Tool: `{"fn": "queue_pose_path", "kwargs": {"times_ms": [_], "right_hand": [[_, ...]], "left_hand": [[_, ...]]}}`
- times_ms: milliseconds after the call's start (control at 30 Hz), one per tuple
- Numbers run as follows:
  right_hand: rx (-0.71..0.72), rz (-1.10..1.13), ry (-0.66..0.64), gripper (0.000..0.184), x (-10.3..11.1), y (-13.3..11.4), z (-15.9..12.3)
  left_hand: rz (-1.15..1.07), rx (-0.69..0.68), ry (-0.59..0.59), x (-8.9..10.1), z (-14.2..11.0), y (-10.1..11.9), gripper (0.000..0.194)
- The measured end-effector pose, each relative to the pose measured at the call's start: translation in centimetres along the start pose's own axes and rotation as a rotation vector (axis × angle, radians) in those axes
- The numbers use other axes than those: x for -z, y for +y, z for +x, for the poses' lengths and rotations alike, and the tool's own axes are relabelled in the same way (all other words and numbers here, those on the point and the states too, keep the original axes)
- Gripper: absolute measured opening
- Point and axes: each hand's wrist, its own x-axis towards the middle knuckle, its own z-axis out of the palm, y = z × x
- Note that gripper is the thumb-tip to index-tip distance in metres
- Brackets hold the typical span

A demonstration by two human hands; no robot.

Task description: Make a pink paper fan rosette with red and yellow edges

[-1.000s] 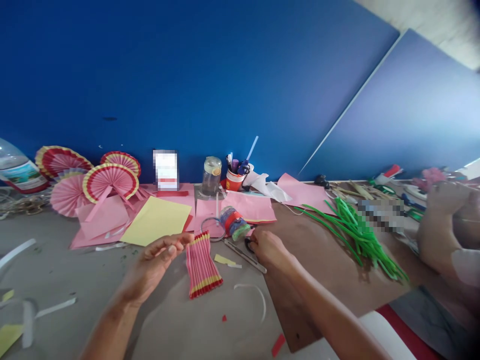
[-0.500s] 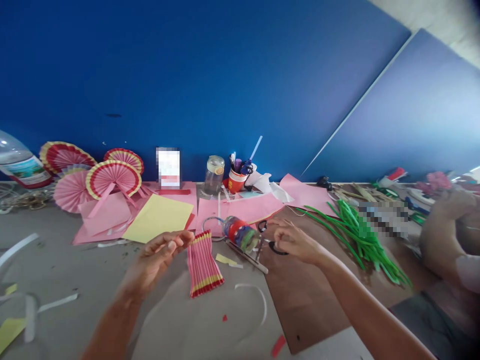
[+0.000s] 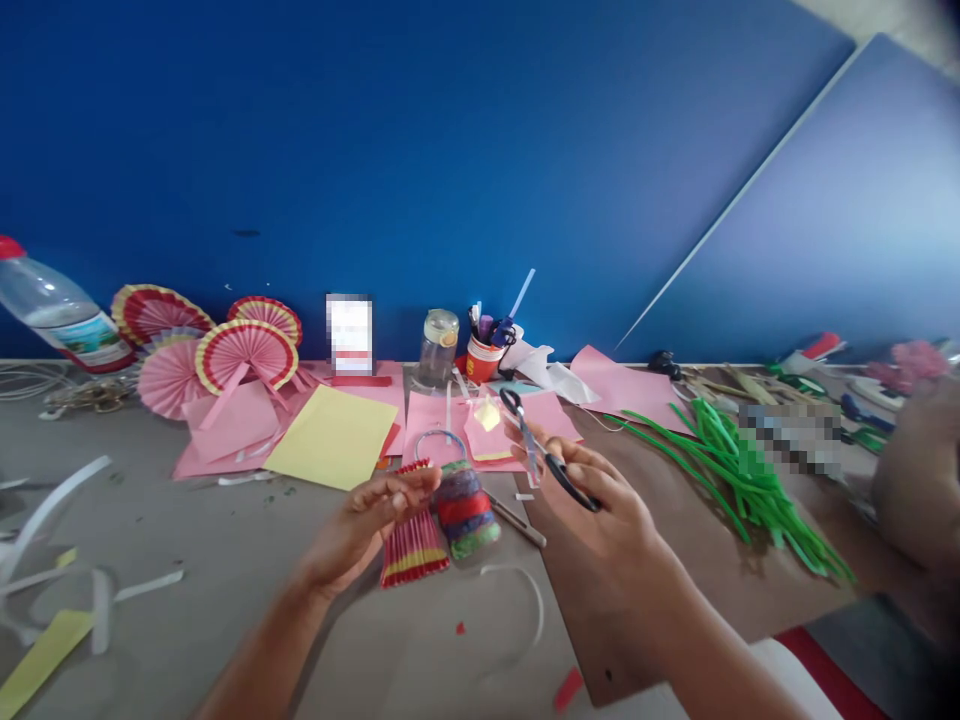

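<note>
My left hand (image 3: 386, 515) has its fingers closed together at the upper edge of a pleated pink paper strip (image 3: 416, 555) with red and yellow ends. Its fingertips cover part of the strip. My right hand (image 3: 600, 485) grips a pair of scissors (image 3: 555, 465) with black handles, raised above the table. Between the hands lies a roll banded in blue, red and green (image 3: 466, 512), touching or close beside the pleated strip. A thin grey stick-like tool (image 3: 517, 518) rests to the right of the roll.
Pleated paper fans (image 3: 247, 358) lean at the back left by a plastic bottle (image 3: 71, 315). Yellow paper (image 3: 334, 435) lies on pink sheets. A glass jar (image 3: 439, 350) and red pen cup (image 3: 484, 360) stand behind. Green strips (image 3: 720, 470) lie right, near another person's arm (image 3: 919, 480).
My right hand has picked up the scissors from the table and lifted them. The coloured roll has shifted and turned. My left hand has moved rightward over the pleated strip's top.
</note>
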Motion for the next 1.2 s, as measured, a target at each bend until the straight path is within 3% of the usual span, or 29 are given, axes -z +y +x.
{"fn": "queue_pose_path", "kwargs": {"times_ms": [167,267,333,433,500,567,667,767,933,1067,1133,1200], "right_hand": [[-0.057,0.162,-0.053,0.028,-6.0,1.0,0.1],[-0.059,0.215,-0.073,0.023,-8.1,1.8,0.1],[0.027,0.117,0.009,0.018,-7.9,2.0,0.4],[0.159,-0.166,0.132,0.015,-6.0,1.7,1.2],[0.157,-0.289,0.125,0.017,-4.7,1.3,1.6],[0.104,-0.296,0.026,0.021,-4.3,1.0,1.6],[0.041,-0.145,-0.192,0.031,-5.4,0.7,1.0],[-0.032,0.058,-0.298,0.034,-7.7,1.0,0.5],[-0.226,0.217,-0.24,0.025,-10.7,2.9,0.8],[-0.009,-0.084,-0.141,0.011,-11.7,4.3,1.2],[0.08,-0.199,-0.102,0.021,-12.1,4.7,1.2],[0.064,-0.212,-0.101,0.038,-12.4,4.9,1.1]], "left_hand": [[-0.121,-0.067,-0.015,0.2,-0.2,0.3,0.011],[-0.091,-0.101,0.036,0.5,-0.3,0.7,0.011],[0.0,-0.094,0.108,0.8,-0.4,1.0,0.012],[0.106,-0.091,0.189,1.0,-0.6,1.3,0.014],[0.11,-0.098,0.187,1.0,-0.7,1.4,0.014],[0.091,-0.099,0.165,1.0,-0.8,1.4,0.013],[-0.01,-0.105,0.124,0.9,-0.7,1.4,0.012],[-0.151,-0.151,0.11,0.8,-0.5,1.5,0.011],[-0.197,-0.176,0.186,0.1,-0.3,2.0,0.011],[-0.139,-0.094,0.2,-0.6,-0.3,1.5,0.015],[-0.082,-0.091,0.217,-0.8,-0.3,1.1,0.017],[-0.034,-0.085,0.229,-0.8,-0.2,0.9,0.019]]}}
